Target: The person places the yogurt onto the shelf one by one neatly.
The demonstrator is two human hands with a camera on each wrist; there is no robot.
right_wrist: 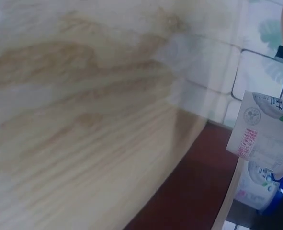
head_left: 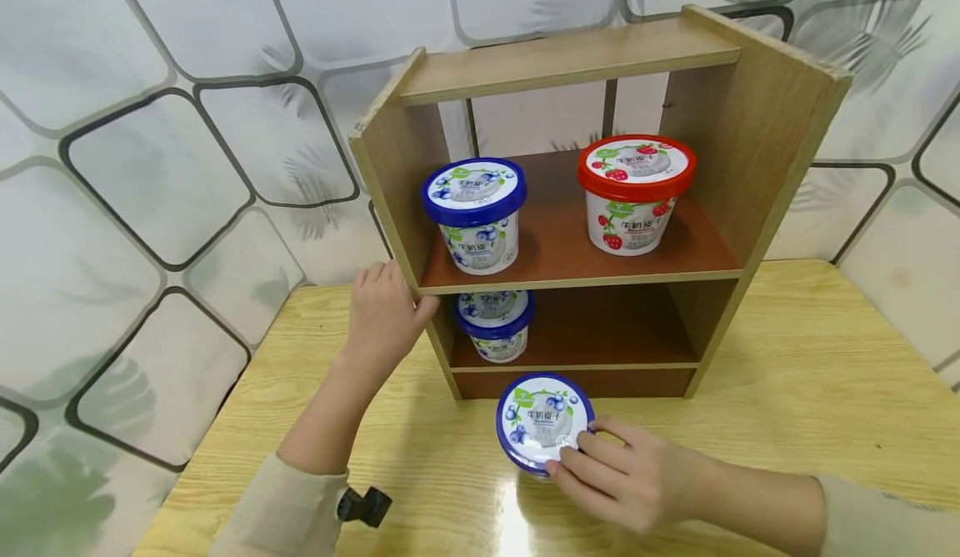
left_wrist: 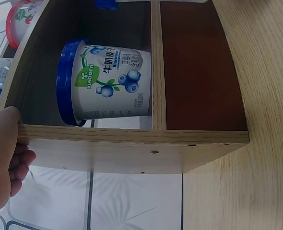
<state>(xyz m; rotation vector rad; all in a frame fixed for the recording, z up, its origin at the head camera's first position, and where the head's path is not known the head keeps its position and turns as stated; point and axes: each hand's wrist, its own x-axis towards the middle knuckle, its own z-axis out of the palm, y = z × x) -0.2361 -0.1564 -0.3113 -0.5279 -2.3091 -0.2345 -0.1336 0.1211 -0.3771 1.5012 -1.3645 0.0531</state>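
Note:
My left hand (head_left: 384, 315) grips the left side panel of a small wooden shelf (head_left: 577, 280); in the left wrist view its fingers curl round the outside of the panel. With my right hand (head_left: 626, 469) I hold a blue-lidded blueberry tub (head_left: 545, 424) by its rim, in front of the shelf's base, its lid facing up. The right wrist view shows this tub's printed white side (right_wrist: 261, 129), but not the hand. A second blueberry tub (head_left: 495, 323) stands at the left of the lower compartment, seen large in the left wrist view.
On the upper level stand another blueberry tub (head_left: 477, 215) at left and a red-lidded strawberry tub (head_left: 636, 194) at right. The shelf rests on a light wooden table (head_left: 840, 373), with a patterned backdrop (head_left: 225, 123) behind. A small black device (head_left: 365, 507) sits at the left wrist.

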